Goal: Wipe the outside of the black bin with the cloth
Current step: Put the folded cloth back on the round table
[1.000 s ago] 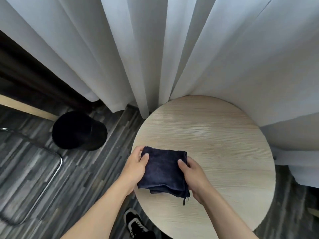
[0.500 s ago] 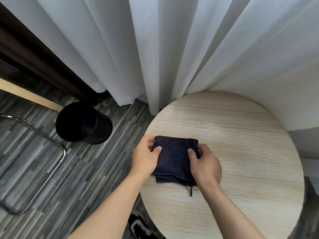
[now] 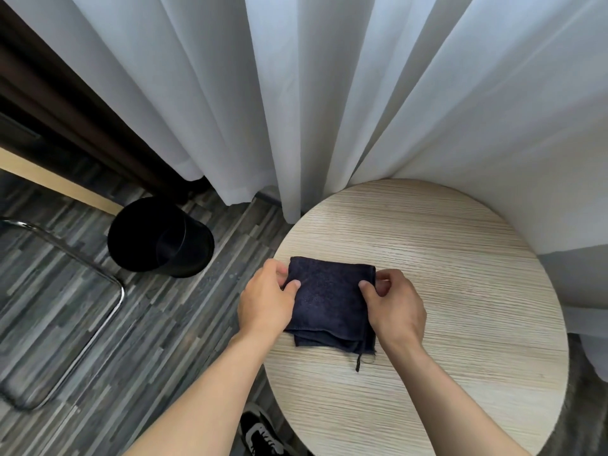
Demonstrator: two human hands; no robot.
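Note:
A folded dark navy cloth (image 3: 330,301) lies on the left part of a round pale wooden table (image 3: 460,324). My left hand (image 3: 265,302) pinches the cloth's left edge, thumb on top. My right hand (image 3: 394,307) pinches its right edge the same way. A short loop tag hangs from the cloth's near right corner. The black bin (image 3: 192,258) stands upright on the floor to the left of the table, its open mouth facing the camera, well apart from both hands.
White curtains (image 3: 329,93) hang behind the table and touch its far edge. A chrome tube frame (image 3: 108,311) runs over the dark striped floor at the left. A black shoe (image 3: 260,432) shows below the table's near left edge.
The view has drifted, so table and bin sit further right and lower in frame. Both hands have stayed on the cloth's two edges; the fingers have curled tighter on it.

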